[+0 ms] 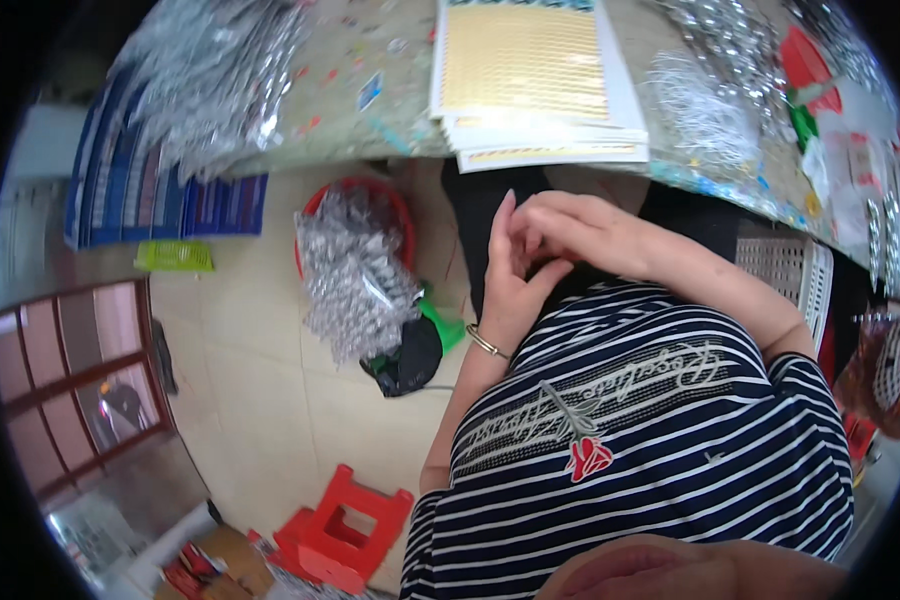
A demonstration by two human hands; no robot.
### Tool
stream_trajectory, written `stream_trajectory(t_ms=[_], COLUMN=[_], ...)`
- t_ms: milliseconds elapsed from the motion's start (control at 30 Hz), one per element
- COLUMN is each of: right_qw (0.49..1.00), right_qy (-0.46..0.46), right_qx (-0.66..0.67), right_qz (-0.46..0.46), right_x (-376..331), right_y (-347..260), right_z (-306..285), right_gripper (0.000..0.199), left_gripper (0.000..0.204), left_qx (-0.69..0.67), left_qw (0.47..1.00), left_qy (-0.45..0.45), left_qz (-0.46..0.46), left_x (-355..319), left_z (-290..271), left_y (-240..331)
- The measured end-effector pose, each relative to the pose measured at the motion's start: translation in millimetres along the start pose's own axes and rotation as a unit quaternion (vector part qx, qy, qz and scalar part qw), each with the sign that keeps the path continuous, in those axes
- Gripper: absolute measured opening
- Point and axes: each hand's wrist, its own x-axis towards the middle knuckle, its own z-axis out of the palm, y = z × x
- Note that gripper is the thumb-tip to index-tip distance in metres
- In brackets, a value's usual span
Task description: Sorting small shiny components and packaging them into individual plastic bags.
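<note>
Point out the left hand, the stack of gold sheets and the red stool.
left hand (510, 285), head view, on the palm.
stack of gold sheets (525, 65), head view, top sheet's middle.
red stool (342, 528), head view, its seat.

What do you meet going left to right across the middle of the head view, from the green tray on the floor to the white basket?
Green tray → red basin heaped with silver foil pieces → left hand → right hand, touching the left → white basket.
</note>
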Motion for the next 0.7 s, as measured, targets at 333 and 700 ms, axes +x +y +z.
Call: stream_trajectory(t_ms=[333,700], right_qw=[0.98,0.878], right_qy=[0.038,0.349], right_qx=[-0.036,-0.26], right_qz=[-0.194,-0.199], right_x=[1.4,-42.3], right_y=[5.0,13.0], right_z=[-15.3,-178.2], right_gripper=[0.023,0.018], left_gripper=[0.015,0.016], left_qx=[0.156,0.28], left_qw=[0.98,0.884], left_qy=[0.059,0.375], left_qz=[-0.107,-0.003], left_x=[3.5,-26.5], left_z=[21.2,-70.5], left_y=[14.8,28.6])
